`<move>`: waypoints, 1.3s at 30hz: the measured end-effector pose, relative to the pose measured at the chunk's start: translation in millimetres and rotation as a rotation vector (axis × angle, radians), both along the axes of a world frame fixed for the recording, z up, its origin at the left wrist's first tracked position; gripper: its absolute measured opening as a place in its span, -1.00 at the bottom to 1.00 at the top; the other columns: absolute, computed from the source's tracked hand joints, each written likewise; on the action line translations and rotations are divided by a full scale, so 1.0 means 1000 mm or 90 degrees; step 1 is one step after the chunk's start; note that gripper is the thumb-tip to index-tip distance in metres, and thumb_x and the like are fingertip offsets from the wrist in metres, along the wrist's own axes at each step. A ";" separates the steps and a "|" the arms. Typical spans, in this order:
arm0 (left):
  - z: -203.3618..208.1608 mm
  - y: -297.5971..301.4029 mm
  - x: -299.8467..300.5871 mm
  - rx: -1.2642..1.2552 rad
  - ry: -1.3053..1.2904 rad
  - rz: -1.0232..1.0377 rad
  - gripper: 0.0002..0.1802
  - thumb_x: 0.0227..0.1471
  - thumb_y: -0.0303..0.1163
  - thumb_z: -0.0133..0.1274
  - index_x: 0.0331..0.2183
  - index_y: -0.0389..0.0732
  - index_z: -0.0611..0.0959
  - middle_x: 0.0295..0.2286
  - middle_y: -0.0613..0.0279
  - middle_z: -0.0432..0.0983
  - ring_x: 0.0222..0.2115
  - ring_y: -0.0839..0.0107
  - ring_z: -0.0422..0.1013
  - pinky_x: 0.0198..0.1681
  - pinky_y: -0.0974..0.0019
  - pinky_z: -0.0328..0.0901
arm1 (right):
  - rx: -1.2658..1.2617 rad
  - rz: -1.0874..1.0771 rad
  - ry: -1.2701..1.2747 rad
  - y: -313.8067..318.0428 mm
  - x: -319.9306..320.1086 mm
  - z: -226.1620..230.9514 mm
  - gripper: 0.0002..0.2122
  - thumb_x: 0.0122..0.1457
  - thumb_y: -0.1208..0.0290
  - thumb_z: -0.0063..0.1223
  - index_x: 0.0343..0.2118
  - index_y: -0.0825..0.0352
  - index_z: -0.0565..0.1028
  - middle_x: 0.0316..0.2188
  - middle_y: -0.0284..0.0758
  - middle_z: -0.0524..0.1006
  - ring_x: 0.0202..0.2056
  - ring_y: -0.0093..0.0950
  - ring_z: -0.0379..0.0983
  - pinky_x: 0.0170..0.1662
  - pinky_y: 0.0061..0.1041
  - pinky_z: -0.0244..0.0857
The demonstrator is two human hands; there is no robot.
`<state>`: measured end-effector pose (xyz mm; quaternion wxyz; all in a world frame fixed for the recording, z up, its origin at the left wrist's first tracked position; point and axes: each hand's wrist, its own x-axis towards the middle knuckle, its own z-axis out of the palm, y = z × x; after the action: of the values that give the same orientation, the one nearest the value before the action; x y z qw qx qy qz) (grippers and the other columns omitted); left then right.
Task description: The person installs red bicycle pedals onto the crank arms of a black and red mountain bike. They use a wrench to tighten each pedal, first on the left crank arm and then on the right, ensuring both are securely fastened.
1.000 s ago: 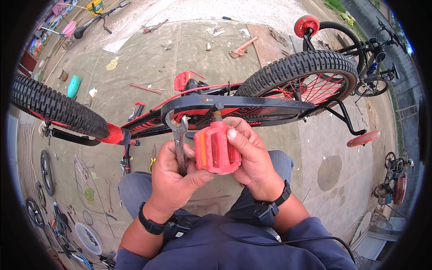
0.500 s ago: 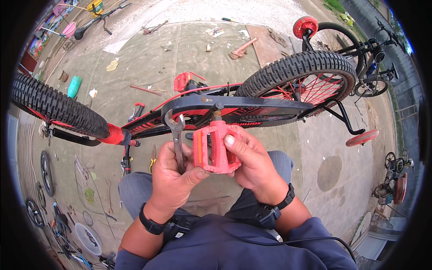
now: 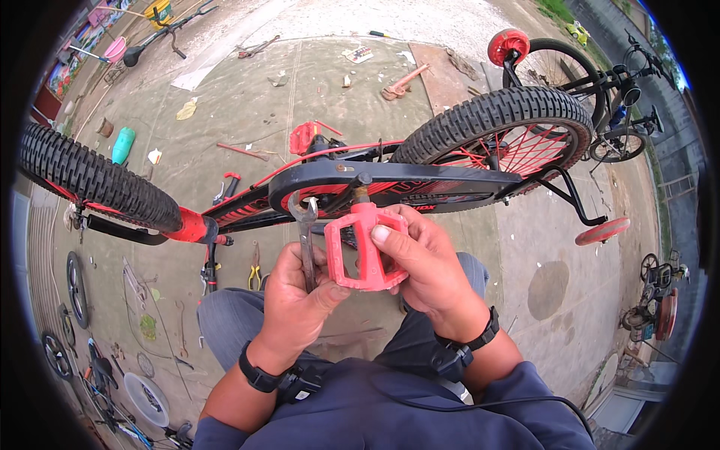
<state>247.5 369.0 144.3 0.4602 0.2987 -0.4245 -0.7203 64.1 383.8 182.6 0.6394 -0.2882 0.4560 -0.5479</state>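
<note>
A black and red bicycle (image 3: 480, 180) lies across the view in front of me. At the end of its crank arm (image 3: 361, 181) sits a red pedal (image 3: 367, 247), its axle running into the arm. My right hand (image 3: 427, 259) grips the pedal from the right, thumb on its frame and fingers behind it. My left hand (image 3: 300, 292) is closed around an open-end wrench (image 3: 307, 240), jaws up, just left of the pedal. The left thumb tip reaches the pedal's lower left corner. A second red pedal (image 3: 304, 138) shows on the bicycle's far side.
Pliers with yellow handles (image 3: 255, 267) lie left of my knee. Farther off are a red pipe wrench (image 3: 405, 81), a green bottle (image 3: 123, 145) and a brown board (image 3: 442, 75). Other bicycles (image 3: 630, 82) stand at the right. A white basin (image 3: 147, 399) sits lower left.
The red pedal has turned on its axle, so its yellow reflector no longer shows. My left hand and the wrench have shifted slightly right and down.
</note>
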 end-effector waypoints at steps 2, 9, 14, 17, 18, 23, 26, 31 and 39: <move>0.004 -0.002 0.006 -0.022 -0.019 -0.008 -0.49 0.08 -0.18 0.29 -0.11 -0.24 0.41 -0.43 0.32 0.47 -0.54 0.64 0.34 -0.53 0.54 0.23 | 0.007 0.003 -0.040 0.001 0.001 0.000 -0.69 0.27 0.31 0.11 -0.06 0.43 0.42 -0.32 -0.32 0.56 -0.50 -0.68 0.46 -0.55 -0.69 0.30; 0.032 -0.040 0.047 -0.434 -0.483 0.081 -0.78 0.23 -0.48 0.02 -0.10 -0.33 0.59 -0.44 0.20 0.48 -0.51 0.46 0.38 -0.43 0.39 0.27 | -0.007 0.015 -0.131 -0.001 0.000 -0.008 -0.71 0.30 0.25 0.08 -0.08 0.37 0.43 -0.42 -0.38 0.54 -0.54 -0.69 0.44 -0.57 -0.68 0.28; 0.064 -0.065 0.052 -0.727 -0.653 0.047 -0.67 0.04 -0.62 0.11 -0.09 -0.30 0.61 -0.45 0.11 0.45 -0.52 0.23 0.39 -0.44 0.30 0.26 | -0.010 -0.003 -0.156 -0.002 0.004 -0.013 -0.73 0.31 0.23 0.07 -0.12 0.35 0.44 -0.47 -0.42 0.53 -0.58 -0.71 0.41 -0.62 -0.69 0.24; 0.078 -0.072 0.049 -0.816 -0.713 0.025 -0.67 -0.04 -0.60 0.17 -0.15 -0.25 0.64 -0.45 0.16 0.46 -0.52 0.18 0.42 -0.47 0.20 0.27 | -0.006 -0.004 -0.167 -0.002 0.006 -0.012 -0.73 0.31 0.23 0.07 -0.11 0.34 0.44 -0.46 -0.42 0.53 -0.57 -0.71 0.42 -0.62 -0.69 0.24; 0.082 -0.074 0.046 -0.843 -0.730 0.021 -0.67 -0.07 -0.59 0.18 -0.17 -0.24 0.65 -0.46 0.19 0.47 -0.51 0.17 0.43 -0.48 0.15 0.27 | -0.005 -0.001 -0.168 -0.002 0.005 -0.012 -0.73 0.31 0.22 0.07 -0.10 0.33 0.44 -0.45 -0.42 0.53 -0.57 -0.71 0.42 -0.62 -0.69 0.24; 0.111 -0.081 0.039 -0.909 -0.832 -0.040 -0.74 -0.08 -0.50 0.19 -0.24 -0.19 0.65 -0.50 0.20 0.42 -0.52 0.16 0.41 -0.48 0.13 0.26 | -0.008 0.005 -0.176 -0.001 0.005 -0.013 -0.72 0.32 0.22 0.07 -0.08 0.33 0.45 -0.45 -0.43 0.53 -0.56 -0.70 0.42 -0.61 -0.70 0.24; 0.130 -0.084 0.030 -0.922 -0.858 -0.092 -0.72 -0.13 -0.53 0.23 -0.27 -0.19 0.64 -0.52 0.16 0.42 -0.53 0.10 0.40 -0.48 0.08 0.24 | -0.011 0.003 -0.186 -0.001 0.005 -0.015 -0.72 0.32 0.22 0.07 -0.08 0.33 0.45 -0.45 -0.43 0.53 -0.56 -0.70 0.42 -0.61 -0.70 0.23; 0.132 -0.085 0.023 -0.895 -0.850 -0.126 -0.75 -0.12 -0.51 0.23 -0.28 -0.19 0.62 -0.54 0.14 0.41 -0.53 0.07 0.41 -0.48 0.06 0.24 | -0.016 0.004 -0.206 0.000 0.004 -0.018 -0.70 0.32 0.19 0.06 -0.08 0.34 0.44 -0.45 -0.41 0.53 -0.57 -0.68 0.43 -0.61 -0.69 0.24; 0.030 -0.073 0.015 -0.604 -0.595 -0.059 -0.75 -0.02 -0.51 0.21 -0.22 -0.22 0.60 -0.38 0.08 0.59 -0.39 0.05 0.53 -0.34 0.17 0.41 | -0.022 0.037 -0.261 0.000 0.007 -0.016 -0.64 0.33 0.14 0.05 -0.04 0.36 0.42 -0.43 -0.37 0.55 -0.56 -0.64 0.46 -0.61 -0.69 0.23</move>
<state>262.9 296.1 174.0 0.2777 0.3258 -0.8626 -0.2695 71.1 383.8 166.2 0.7294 -0.1948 0.2985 -0.5839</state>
